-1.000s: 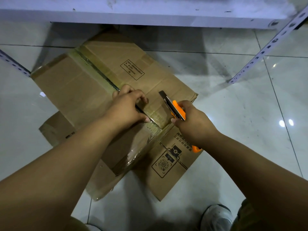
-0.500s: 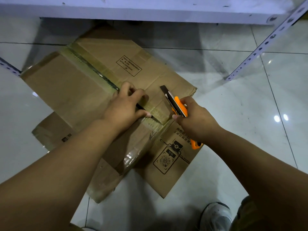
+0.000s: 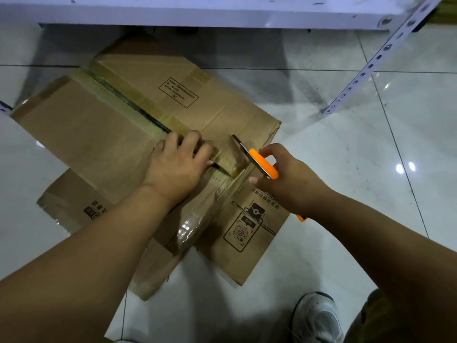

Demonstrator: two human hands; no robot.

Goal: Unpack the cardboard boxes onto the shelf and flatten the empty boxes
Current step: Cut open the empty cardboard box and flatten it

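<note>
Lying on the glossy tiled floor [image 3: 346, 149], just in front of the white shelf [image 3: 197, 11] and partly under its front edge: a cardboard box [image 3: 99, 134], turned on its side with the taped seam [image 3: 128, 105] running diagonally across the top face. Spreading out flat on the tiles toward the near side: two flaps, one printed with a code square [image 3: 244, 229], the other bearing dark print at the left [image 3: 74, 209]. Pressing down on the seam near the box's right end: the left hand [image 3: 178, 164], fingers curled, their tips tucked into the slit between the two panels and gripping the edge of the cardboard there. Gripping an orange box cutter [image 3: 262, 163]: the right hand [image 3: 289, 184], fingers wrapped round the handle, thumb lying along its side, the blade [image 3: 238, 142] pointing up and away over the box's right end, just beside the left hand but not touching it. Whether the blade tip is touching the cardboard: cannot tell. Peeking out below the right wrist: the cutter's orange tail end. Slanting down to the floor at the far right: a perforated white shelf post [image 3: 366, 73]. Standing on the tiles at the near edge: a pale sneaker [image 3: 316, 318].
</note>
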